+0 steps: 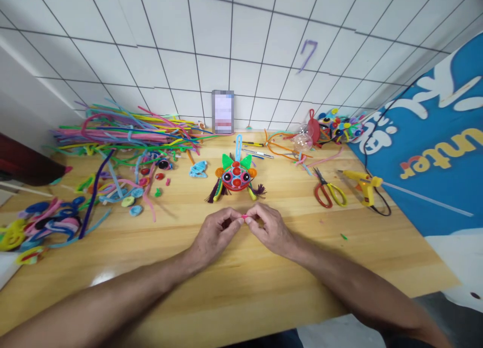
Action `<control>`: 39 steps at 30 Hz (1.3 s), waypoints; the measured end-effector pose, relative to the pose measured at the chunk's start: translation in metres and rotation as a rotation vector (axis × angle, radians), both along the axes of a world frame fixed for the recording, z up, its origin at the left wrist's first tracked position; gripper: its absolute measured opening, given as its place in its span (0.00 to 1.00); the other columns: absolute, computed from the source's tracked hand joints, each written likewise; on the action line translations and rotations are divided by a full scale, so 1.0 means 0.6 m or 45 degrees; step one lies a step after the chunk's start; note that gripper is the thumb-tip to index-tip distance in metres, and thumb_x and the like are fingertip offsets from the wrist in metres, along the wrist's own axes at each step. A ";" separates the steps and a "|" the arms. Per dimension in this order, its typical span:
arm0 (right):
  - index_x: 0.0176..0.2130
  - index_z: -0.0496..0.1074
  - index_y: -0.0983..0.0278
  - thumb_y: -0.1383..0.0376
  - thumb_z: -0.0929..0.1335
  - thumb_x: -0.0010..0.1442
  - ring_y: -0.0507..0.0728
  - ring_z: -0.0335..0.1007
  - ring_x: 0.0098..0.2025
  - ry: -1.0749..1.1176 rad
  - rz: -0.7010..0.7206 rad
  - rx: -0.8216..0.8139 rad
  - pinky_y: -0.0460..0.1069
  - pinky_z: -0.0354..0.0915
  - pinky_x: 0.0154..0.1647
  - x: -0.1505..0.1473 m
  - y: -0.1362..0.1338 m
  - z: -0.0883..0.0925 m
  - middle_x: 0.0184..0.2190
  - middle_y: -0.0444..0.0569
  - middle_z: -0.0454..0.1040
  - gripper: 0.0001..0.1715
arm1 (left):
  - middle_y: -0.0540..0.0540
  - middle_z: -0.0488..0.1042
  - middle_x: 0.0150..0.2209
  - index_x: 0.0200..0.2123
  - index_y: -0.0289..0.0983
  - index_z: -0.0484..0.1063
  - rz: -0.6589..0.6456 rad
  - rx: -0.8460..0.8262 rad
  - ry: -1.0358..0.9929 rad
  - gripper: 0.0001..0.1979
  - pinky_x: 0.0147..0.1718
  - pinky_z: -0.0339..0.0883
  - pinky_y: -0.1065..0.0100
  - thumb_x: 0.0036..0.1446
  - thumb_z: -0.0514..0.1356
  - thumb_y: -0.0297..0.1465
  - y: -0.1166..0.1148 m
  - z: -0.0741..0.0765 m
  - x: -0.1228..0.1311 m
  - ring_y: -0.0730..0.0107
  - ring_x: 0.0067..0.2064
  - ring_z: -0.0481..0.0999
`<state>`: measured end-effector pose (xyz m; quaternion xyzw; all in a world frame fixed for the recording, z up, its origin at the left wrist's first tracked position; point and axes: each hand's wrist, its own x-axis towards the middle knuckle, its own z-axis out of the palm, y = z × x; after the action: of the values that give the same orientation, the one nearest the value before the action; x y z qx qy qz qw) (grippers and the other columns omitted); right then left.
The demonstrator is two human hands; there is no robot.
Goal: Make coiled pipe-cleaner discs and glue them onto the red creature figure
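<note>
Fingertips of my left hand (218, 233) and my right hand (272, 230) meet low over the table, both closed in a pinch. Between them is a small pink piece (245, 216), perhaps pipe cleaner; most of it is hidden by the fingers. Just beyond my hands sits a colourful animal-head ornament (236, 178) with green ears, black eyes, red balls down the middle and dark tassels. A light blue loop (238, 148) stands up from its top. To its left lies a coiled light blue pipe cleaner (198, 169).
Bundled pipe cleaners (124, 132) and curled pieces (56, 220) cover the left side. Scissors (329, 189) and a yellow glue gun (362, 184) with a cord lie right. A phone (223, 111) leans on the tiled wall. Finished-looking ornaments (341, 127) stand at back right.
</note>
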<state>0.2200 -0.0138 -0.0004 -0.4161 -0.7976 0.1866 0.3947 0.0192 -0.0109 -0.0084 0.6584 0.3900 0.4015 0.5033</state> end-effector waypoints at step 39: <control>0.35 0.69 0.60 0.68 0.66 0.70 0.53 0.67 0.31 -0.066 0.056 0.071 0.49 0.61 0.34 0.003 0.001 -0.002 0.29 0.43 0.72 0.08 | 0.45 0.80 0.32 0.38 0.33 0.80 -0.020 0.089 0.049 0.13 0.35 0.68 0.70 0.69 0.60 0.36 0.002 -0.002 -0.003 0.70 0.33 0.75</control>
<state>0.2219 -0.0131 -0.0017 -0.3922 -0.8213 0.1622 0.3812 0.0174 -0.0095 -0.0096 0.6863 0.3800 0.3982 0.4755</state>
